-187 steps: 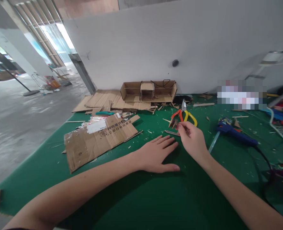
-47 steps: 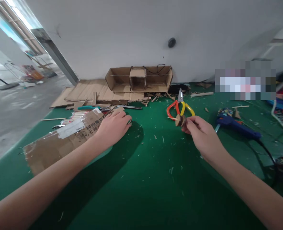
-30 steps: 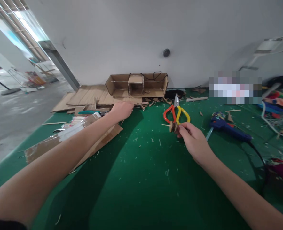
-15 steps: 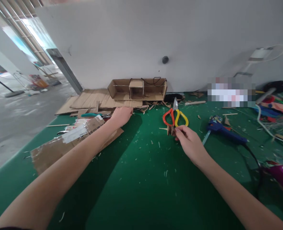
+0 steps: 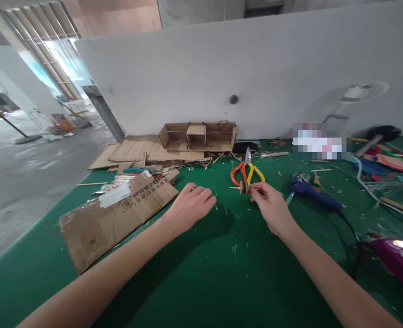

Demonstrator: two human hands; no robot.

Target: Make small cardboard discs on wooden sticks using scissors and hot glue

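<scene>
green felt table [image 5: 201, 273] under my arms, littered with pale chips. my right hand [image 5: 271, 207] pinches a small stick-and-disc wooden piece [image 5: 244, 187] between fingertips, held just above the felt right in front of the orange-and-yellow scissors [image 5: 247, 171], near but not clearly touching them. my left hand [image 5: 191, 207] sits fingers curled in, loosely clenched, knuckles up, close to the felt; i cannot tell if anything small is inside it. just left of it lies a flat printed cardboard sheet [image 5: 115, 214], edge close to my wrist. behind, against the grey wall, an open cardboard box frame [image 5: 197, 136] on flattened cardboard panels [image 5: 133, 152]. blue glue gun [image 5: 310, 191] lies right of my right hand, black cord trailing off. purple object [image 5: 397, 259] at far right edge, cropped.
</scene>
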